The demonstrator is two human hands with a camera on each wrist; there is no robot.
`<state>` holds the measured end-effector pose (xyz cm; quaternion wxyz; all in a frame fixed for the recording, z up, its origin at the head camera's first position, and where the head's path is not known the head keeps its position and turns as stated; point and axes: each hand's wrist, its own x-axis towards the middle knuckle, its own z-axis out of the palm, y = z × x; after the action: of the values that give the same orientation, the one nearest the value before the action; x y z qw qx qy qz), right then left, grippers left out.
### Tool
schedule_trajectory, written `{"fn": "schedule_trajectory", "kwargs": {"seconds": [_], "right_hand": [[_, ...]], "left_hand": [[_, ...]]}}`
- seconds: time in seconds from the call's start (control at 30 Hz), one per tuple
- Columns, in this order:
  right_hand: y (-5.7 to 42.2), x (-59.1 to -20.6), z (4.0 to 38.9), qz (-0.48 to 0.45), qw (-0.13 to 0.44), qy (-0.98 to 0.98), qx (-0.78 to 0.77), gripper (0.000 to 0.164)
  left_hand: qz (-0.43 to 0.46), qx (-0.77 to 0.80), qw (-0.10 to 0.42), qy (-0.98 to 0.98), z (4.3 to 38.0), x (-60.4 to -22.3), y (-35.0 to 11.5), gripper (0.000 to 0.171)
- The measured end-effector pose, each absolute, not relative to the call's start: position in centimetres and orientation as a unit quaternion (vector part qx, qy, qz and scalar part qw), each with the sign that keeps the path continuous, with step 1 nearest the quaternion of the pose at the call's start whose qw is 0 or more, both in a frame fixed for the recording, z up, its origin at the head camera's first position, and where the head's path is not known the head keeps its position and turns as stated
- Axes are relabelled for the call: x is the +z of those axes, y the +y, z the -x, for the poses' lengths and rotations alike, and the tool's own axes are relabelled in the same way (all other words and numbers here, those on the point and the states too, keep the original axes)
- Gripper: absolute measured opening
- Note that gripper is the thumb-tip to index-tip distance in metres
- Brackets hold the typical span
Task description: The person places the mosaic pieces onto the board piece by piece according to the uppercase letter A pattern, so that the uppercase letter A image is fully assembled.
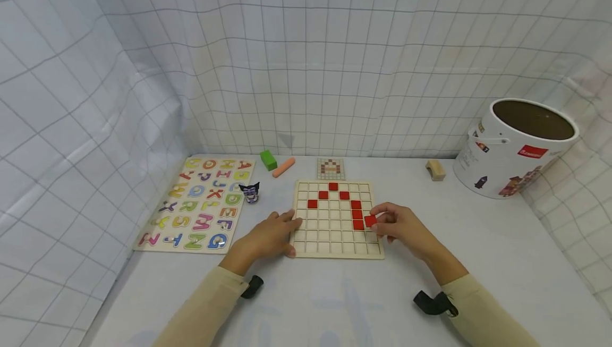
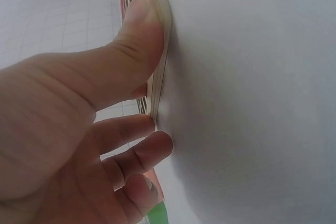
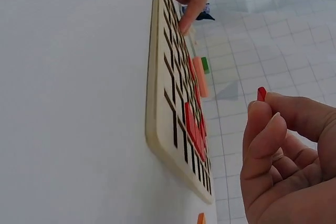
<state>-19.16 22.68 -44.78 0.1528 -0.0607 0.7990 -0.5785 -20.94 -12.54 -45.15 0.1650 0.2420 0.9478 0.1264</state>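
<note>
A wooden grid board (image 1: 330, 248) lies in front of me with several red square tiles (image 1: 333, 186) in its cells. Three of these form a column toward the right side. My right hand (image 1: 400, 226) pinches another red tile (image 3: 261, 94) between thumb and fingertips; in the right wrist view it is raised off the board. My left hand (image 1: 271, 234) rests at the board's left edge, index finger reaching onto the top. In the left wrist view the thumb (image 2: 142, 35) presses the board's edge, with the other fingers loosely bent beside it.
Behind the board lies a small pattern card (image 1: 330, 168). An alphabet puzzle (image 1: 191, 248), a dark figurine (image 1: 251, 193), a green block (image 1: 269, 160) and an orange stick (image 1: 284, 167) are to the left. A wooden arch block (image 1: 435, 170) and a white bucket (image 1: 507, 161) stand back right.
</note>
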Motion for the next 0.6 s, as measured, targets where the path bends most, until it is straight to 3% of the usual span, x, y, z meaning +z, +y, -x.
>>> {"fn": "schedule_trajectory", "kwargs": {"seconds": [0.6], "right_hand": [[14.7, -44.8, 23.3, 0.08, 0.167, 0.783, -0.594, 0.036]], "left_hand": [[-0.236, 0.138, 0.169, 0.947, 20.9, -45.0, -12.5, 0.081]]}}
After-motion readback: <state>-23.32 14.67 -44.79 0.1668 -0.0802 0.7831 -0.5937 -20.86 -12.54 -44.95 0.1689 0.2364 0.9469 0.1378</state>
